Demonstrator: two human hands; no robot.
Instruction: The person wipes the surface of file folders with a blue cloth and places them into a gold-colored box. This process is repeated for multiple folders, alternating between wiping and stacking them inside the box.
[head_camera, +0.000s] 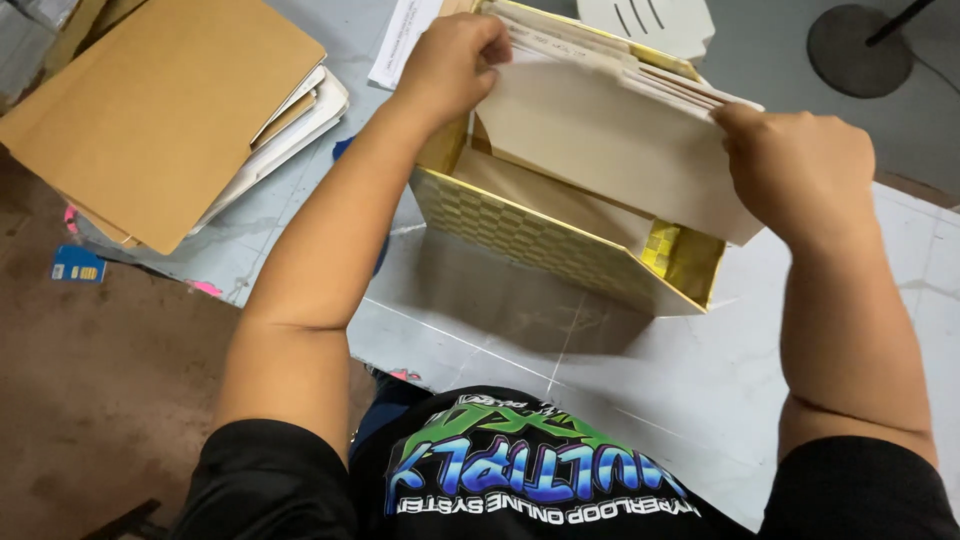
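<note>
Left hand (450, 65) and right hand (800, 165) both pinch the cream folder (610, 150) edges over the yellow box (560, 245); keep it level, lower straight between the dividers.

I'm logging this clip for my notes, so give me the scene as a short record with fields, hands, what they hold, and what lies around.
view: head camera looking down at two bare hands
left hand: grips the left end of a bundle of cream folders
right hand: grips the right end of the same bundle
cream folders: upright, partly inside the box
box: open, gold with a checked pattern, standing on the white table
brown folder pile: left of the box, lying flat
small blue card: on the brown floor, far left
</note>
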